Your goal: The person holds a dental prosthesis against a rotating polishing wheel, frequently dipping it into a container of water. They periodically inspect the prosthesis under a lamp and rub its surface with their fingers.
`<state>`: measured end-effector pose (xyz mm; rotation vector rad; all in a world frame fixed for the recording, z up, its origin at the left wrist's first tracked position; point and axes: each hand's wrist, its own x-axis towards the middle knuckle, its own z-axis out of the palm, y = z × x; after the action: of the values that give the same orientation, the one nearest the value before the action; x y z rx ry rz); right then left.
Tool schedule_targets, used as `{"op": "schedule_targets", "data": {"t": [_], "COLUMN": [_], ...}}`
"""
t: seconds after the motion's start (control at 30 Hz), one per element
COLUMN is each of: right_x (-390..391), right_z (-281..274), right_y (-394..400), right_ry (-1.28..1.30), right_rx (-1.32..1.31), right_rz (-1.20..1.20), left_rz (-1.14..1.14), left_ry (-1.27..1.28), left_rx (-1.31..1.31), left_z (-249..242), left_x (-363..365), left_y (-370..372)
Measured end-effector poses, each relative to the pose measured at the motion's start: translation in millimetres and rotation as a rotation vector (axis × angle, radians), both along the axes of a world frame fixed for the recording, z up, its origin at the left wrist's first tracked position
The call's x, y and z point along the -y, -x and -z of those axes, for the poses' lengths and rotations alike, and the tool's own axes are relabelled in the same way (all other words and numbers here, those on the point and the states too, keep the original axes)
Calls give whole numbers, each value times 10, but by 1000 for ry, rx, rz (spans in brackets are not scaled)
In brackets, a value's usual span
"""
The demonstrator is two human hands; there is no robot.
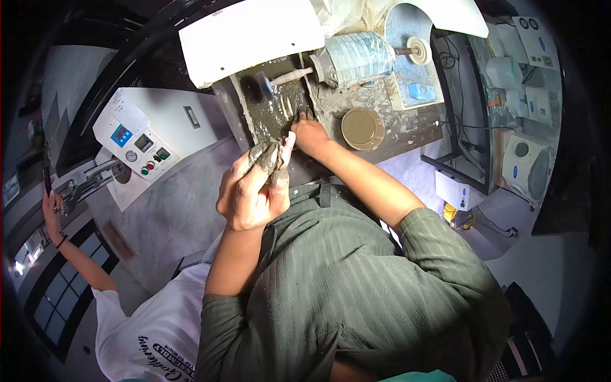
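Raised in front of the body, my left hand (251, 191) is closed around a mud-coated piece (264, 156) whose shape is hard to make out. A pale edge shows at its upper right. My right hand (310, 134) reaches down at the near right edge of a trough (238, 105) of wet grey slurry. Its fingers are pressed together and muddy, with the tips partly hidden. In the trough, a dark wheel (265, 86) sits on the spindle of a plastic-wrapped motor (359, 58). A round bowl of grey paste (361, 128) stands right of my right hand.
A white hood (251, 38) covers the trough's far side. Another pale wheel (417, 51) is on the motor's right end, above a blue tray (407, 76). At left stands a white control machine (149, 140). A person in a white shirt (159, 318) raises an arm at lower left.
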<state>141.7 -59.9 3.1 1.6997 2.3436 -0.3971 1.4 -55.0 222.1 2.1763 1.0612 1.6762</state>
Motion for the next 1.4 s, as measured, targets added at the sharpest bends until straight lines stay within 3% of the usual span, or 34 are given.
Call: {"op": "schedule_targets", "data": {"t": [0.27,0.5,0.67,1.4], "right_x": [0,-19,-44,-18], "right_z": [92,-17,-255,-131], "right_y": [-50,-97,-90,-51], "right_ry": [-32,6,156,141], "right_rx": [-246,-284,-369,-387], "right_rz": [38,-28,106,146], "left_rz": [47,48,36,-15], "left_ry": [-6,-26,-26,29], "left_rx": [31,-2,18,30], "left_z": [-111,-124,-152,-63], "left_x": [3,10,-2,-28], "left_y": [-90,-67,-82,-72]}}
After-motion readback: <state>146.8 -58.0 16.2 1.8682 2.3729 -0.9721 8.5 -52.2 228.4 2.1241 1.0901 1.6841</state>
